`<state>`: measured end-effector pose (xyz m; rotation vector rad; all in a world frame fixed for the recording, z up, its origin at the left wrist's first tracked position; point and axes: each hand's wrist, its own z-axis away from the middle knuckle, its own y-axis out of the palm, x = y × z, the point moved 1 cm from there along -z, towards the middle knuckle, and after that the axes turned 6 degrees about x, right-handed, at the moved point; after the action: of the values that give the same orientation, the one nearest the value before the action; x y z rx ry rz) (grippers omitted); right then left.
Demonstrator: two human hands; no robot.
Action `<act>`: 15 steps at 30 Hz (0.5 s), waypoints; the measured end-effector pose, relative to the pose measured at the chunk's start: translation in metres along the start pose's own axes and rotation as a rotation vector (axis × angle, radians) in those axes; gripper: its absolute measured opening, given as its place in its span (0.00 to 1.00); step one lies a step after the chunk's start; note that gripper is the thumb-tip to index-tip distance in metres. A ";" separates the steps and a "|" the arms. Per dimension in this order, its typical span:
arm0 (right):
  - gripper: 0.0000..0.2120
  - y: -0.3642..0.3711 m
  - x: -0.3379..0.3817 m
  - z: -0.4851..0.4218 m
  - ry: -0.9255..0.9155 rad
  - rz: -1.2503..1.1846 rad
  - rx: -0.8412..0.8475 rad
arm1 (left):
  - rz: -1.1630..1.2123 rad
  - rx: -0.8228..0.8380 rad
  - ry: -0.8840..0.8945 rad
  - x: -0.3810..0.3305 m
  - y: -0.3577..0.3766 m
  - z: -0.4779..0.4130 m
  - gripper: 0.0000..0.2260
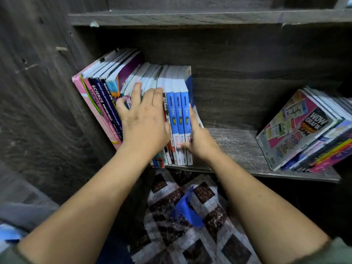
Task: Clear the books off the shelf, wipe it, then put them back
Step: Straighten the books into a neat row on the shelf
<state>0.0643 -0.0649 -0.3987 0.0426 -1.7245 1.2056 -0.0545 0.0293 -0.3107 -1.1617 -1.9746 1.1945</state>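
A row of paperback books (177, 111) is shown upright at the left end of the shelf (236, 145), leaning on the side panel (47, 92). The left hand (144, 119) is laid with straight fingers over the spines and top edges; the right hand (198, 140) grips the blue books at the row's free end. The block is judged heavy, its glossy covers slippery and limp; squeezing from both ends is advised. Bare board lies between it and a tilted stack (304, 130). A blue cloth (187, 212) lies on the floor.
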 end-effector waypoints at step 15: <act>0.27 -0.112 -0.005 0.043 0.142 0.564 -0.200 | 0.047 -0.055 0.094 -0.016 0.026 0.001 0.35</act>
<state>0.0957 -0.1550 -0.3257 -0.6731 -1.7770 1.3824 -0.0370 0.0209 -0.3349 -1.2745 -1.9309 1.0943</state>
